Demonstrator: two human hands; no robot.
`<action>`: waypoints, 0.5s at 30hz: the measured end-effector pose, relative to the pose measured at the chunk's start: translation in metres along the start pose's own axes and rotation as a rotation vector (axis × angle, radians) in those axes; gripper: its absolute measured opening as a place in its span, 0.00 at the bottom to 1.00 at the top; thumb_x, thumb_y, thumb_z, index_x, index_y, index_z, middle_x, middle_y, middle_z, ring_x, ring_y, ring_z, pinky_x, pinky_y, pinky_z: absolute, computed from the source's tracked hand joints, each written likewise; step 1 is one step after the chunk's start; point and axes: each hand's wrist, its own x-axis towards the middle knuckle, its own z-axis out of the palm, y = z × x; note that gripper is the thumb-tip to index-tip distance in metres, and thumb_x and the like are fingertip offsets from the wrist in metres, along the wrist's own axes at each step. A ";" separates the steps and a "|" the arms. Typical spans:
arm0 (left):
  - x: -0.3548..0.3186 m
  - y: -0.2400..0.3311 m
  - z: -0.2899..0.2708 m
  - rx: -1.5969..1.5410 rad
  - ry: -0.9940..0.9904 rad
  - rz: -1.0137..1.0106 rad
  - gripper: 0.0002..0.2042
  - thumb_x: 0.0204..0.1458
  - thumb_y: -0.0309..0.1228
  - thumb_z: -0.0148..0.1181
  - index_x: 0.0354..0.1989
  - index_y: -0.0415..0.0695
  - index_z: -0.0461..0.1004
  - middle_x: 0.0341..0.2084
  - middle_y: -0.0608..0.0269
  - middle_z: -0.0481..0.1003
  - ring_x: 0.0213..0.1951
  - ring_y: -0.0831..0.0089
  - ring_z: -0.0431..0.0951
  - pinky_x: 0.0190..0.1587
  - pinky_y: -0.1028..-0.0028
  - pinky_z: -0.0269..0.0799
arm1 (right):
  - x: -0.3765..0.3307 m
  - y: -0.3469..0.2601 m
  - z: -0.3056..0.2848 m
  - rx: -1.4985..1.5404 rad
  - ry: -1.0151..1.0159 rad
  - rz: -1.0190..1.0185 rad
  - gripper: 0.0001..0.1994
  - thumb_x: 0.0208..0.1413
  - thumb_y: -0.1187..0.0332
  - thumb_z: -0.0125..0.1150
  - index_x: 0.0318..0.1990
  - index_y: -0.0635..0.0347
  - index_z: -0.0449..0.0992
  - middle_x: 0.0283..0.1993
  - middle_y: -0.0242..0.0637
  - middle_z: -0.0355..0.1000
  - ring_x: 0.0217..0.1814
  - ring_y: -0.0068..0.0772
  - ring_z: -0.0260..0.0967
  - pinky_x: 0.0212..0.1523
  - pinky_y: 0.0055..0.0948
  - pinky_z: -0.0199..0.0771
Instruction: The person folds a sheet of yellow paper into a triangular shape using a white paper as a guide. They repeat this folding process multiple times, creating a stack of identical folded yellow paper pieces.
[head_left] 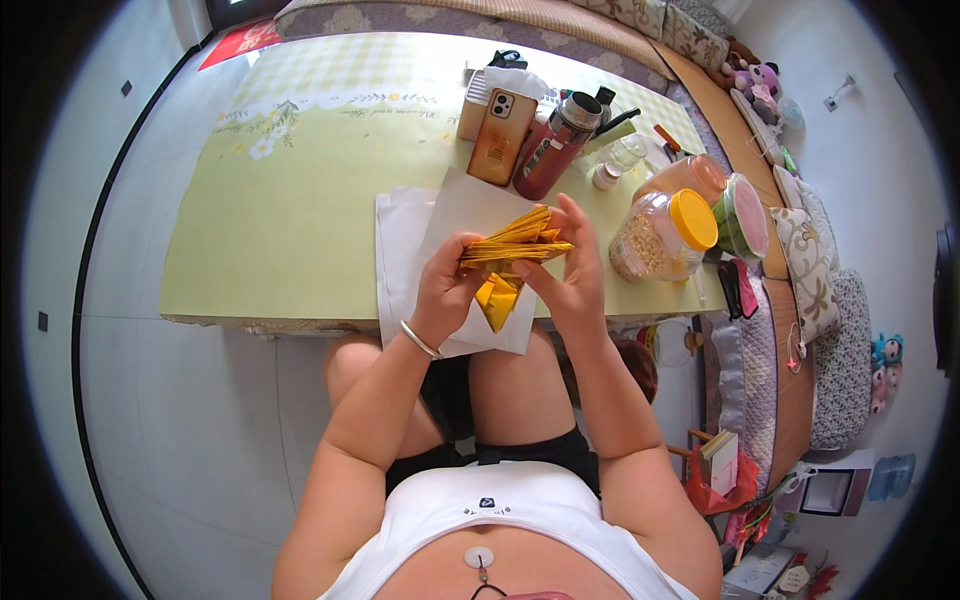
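Between both hands I hold a folded gold paper piece [515,245], pleated into many thin layers, with a pointed flap hanging below it. My left hand [447,285] grips its left end, fingers closed on the paper. On the other side my right hand [572,275] pinches it with the thumb at its lower edge and the fingers raised behind. Under the hands lie white paper sheets [405,270], partly over the table's near edge. A gold-orange phone [503,138] leans upright just beyond them, beside a dark red thermos [550,155].
A pale green tablecloth [290,220] covers the table. To the right stand a clear jar with a yellow lid [650,240], a green-sided tub [740,220] and a small white bottle [605,176]. A tissue box [470,115] sits behind the phone. A couch [780,400] runs along the right.
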 end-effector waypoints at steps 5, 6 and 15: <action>0.002 0.000 0.004 -0.144 -0.086 -0.059 0.26 0.56 0.15 0.55 0.65 0.41 0.62 0.51 0.61 0.71 0.54 0.74 0.71 0.58 0.74 0.68 | 0.009 0.011 0.010 0.665 -0.188 0.404 0.19 0.62 0.73 0.62 0.59 0.64 0.68 0.54 0.39 0.74 0.56 0.27 0.72 0.57 0.26 0.74; 0.002 0.002 0.007 -0.171 -0.078 -0.059 0.29 0.56 0.16 0.56 0.68 0.42 0.60 0.52 0.61 0.71 0.55 0.74 0.71 0.60 0.74 0.67 | 0.011 0.015 0.011 0.658 -0.161 0.423 0.17 0.62 0.73 0.61 0.57 0.64 0.70 0.53 0.39 0.75 0.55 0.27 0.73 0.56 0.26 0.75; 0.009 0.008 0.010 -0.251 -0.011 -0.186 0.30 0.61 0.19 0.51 0.72 0.45 0.55 0.61 0.60 0.66 0.59 0.75 0.69 0.61 0.75 0.66 | 0.030 0.035 0.040 0.596 0.041 0.475 0.12 0.63 0.68 0.63 0.49 0.62 0.71 0.46 0.36 0.76 0.45 0.22 0.73 0.47 0.23 0.75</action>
